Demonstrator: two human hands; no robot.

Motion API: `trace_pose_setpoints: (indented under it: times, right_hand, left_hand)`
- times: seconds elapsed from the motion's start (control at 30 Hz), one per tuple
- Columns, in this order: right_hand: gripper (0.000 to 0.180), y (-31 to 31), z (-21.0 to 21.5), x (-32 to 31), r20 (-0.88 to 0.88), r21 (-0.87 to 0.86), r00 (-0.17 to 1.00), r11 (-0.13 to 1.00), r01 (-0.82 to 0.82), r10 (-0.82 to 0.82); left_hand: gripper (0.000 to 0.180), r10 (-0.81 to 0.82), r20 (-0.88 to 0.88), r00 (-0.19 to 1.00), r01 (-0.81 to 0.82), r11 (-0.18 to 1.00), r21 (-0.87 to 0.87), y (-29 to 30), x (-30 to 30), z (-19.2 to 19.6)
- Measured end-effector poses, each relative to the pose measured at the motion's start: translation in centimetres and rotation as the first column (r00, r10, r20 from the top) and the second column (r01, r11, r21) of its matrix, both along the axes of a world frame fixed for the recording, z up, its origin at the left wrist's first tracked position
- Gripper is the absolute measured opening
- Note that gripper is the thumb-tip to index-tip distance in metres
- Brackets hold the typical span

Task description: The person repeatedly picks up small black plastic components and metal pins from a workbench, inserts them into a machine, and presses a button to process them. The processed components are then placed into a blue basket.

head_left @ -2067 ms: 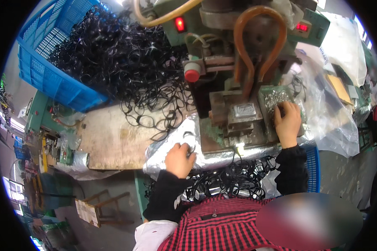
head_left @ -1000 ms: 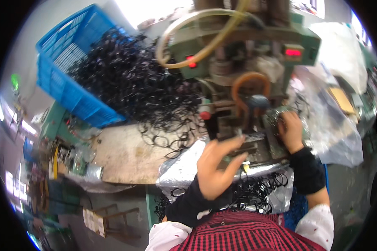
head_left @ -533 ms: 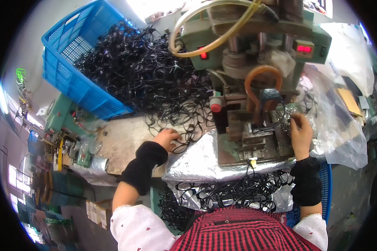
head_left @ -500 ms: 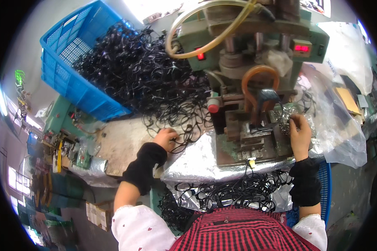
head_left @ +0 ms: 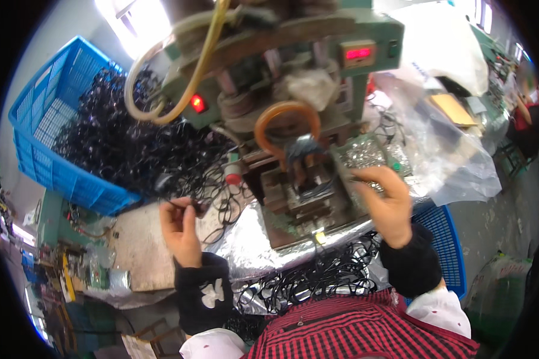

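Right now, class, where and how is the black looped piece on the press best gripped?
I'd pinch the black looped piece by its broad upper end, coming from the left front: that end looks thickest, the orange tube arches beyond it, and the right hand is on the right.

Blk cuffs (head_left: 412, 263), wht slvs (head_left: 440, 312) w/ red specks, red/blk chk apron (head_left: 335, 323).

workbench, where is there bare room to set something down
Bare wood lies left of the left hand, below the blue crate; bare foil lies between that hand and the press. Black loops crowd between crate and press.
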State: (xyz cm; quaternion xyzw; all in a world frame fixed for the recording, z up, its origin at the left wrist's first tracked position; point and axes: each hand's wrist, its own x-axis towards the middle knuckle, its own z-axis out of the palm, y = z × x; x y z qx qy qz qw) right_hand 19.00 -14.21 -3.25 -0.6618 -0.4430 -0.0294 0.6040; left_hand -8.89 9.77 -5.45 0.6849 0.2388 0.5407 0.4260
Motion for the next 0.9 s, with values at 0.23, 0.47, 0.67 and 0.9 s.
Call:
trace_pose_setpoints:
  times: [0.23,0.47,0.67,0.9]
  right_hand:
    - [0.039,6.4,-3.0,-2.3,-0.458,0.251,0.840,0.949,-0.192,0.291]
    - [0.046,5.8,-1.5,-2.1,-0.618,0.202,0.733,0.959,-0.201,0.284]
    - [0.047,6.0,0.5,-3.7,-0.656,0.286,0.639,0.916,-0.281,0.401]
    - [0.028,2.0,-5.1,4.0,0.416,-0.303,0.865,0.854,0.423,-0.280]
  left_hand:
    - [0.005,0.082,0.171,0.982,-0.021,0.943,-0.332,-5.3,3.9,-3.6]
    - [0.005,-0.007,0.391,0.920,0.028,0.998,-0.049,-5.8,6.1,2.2]
    - [0.005,-0.205,0.434,0.877,0.208,0.977,0.042,-6.2,8.7,7.9]
    - [0.012,-0.292,0.065,0.954,0.296,0.953,-0.064,-11.6,10.8,6.6]
